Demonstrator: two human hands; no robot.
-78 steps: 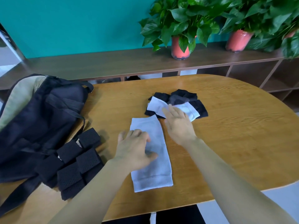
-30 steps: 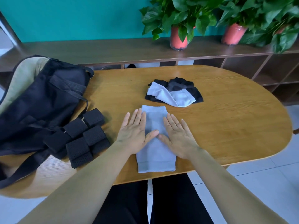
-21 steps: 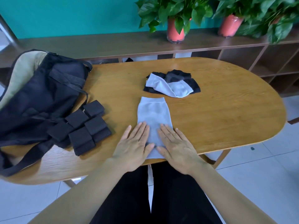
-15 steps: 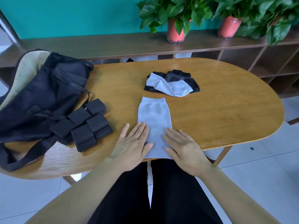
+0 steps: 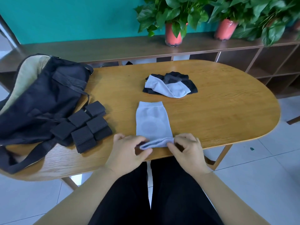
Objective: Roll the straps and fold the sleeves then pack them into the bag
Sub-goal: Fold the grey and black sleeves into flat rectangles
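A light blue sleeve lies flat near the front edge of the wooden table. Its near hem is lifted off the table and turned up. My left hand pinches the hem's left corner and my right hand pinches its right corner. Further back lies a pile of black and light blue sleeves. Several rolled black straps sit to the left, beside the black bag with a beige lining.
Two potted plants in red pots stand on a dark wooden shelf unit behind the table. The bag's long strap trails along the table's near left edge. My black-trousered legs are below the table edge.
Both hands slid down the sleeve from its middle to its near end, flat at first. Now they have closed on the near hem and lifted it.
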